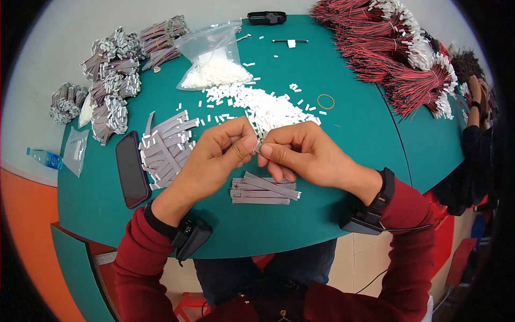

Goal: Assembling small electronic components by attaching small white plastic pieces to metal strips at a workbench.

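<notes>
My left hand (225, 147) and my right hand (308, 150) meet over the middle of the table, thumbs and fingers pinched together. A small piece between the fingertips is mostly hidden; I cannot make out what it is. Just below the hands lies a neat stack of short grey flat ribbon cables (263, 190), a few of them askew on top. Beyond the hands spreads a loose heap of small white connector housings (273, 110). Left of my left hand, a looser pile of grey ribbon cables (169, 142) shows white pieces at the ends.
A dark phone (132, 169) lies by the left pile. Farther back are a clear bag of white pieces (214, 61), bundled grey cables (115, 80) and a rubber band (325, 101). Red-and-black wire bundles (397, 59) fill the far right, near another person's arm (475, 102).
</notes>
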Motion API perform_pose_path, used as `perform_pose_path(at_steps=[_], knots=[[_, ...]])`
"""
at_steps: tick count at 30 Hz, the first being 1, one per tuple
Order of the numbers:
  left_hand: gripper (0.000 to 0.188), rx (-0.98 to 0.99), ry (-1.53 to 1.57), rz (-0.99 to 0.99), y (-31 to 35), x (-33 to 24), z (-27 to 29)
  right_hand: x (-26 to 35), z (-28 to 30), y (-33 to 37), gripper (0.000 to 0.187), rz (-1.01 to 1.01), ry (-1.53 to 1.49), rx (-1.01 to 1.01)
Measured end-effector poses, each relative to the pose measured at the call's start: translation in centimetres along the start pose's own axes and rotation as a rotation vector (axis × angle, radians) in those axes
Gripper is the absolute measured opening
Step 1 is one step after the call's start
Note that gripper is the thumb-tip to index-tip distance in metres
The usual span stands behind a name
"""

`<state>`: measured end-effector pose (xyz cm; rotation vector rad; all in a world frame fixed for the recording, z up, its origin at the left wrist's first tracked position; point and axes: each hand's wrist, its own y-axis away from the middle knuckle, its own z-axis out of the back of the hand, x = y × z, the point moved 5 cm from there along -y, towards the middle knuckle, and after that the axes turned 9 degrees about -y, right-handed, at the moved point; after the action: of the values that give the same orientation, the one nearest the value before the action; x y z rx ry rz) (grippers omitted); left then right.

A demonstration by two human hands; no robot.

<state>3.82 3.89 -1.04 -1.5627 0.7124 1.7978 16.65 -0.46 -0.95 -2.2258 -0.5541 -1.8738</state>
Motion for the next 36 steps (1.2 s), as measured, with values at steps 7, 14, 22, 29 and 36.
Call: perform_pose_path(at_steps=[7, 14, 22, 29, 36], knots=[[0.021, 0.019, -0.038, 0.025, 0.1, -0.1, -0.5, 0.0, -0.3, 0.4, 0.023, 0.096, 0.069, -0.048], [0.020, 0.032, -0.083, -0.043, 0.0, -0.4, 0.1, 0.6, -0.3, 0.3, 0.024, 0.071, 0.096, -0.059], [0.020, 0.048, -0.092, -0.100, -0.1, -0.5, -0.7, -0.1, -0.1, 0.0, 0.024, 0.007, 0.136, -0.019], [0.019, -0.163, -0.213, -0.078, -0.1, -0.9, 1.4, 0.6, 1.5, -0.5, 0.019, 0.073, 0.117, -0.037], [0.014, -0.210, -0.220, 0.009, 0.0, -0.3, 1.2, 1.9, 3.7, -0.5, 0.016, 0.265, -0.205, -0.261]])
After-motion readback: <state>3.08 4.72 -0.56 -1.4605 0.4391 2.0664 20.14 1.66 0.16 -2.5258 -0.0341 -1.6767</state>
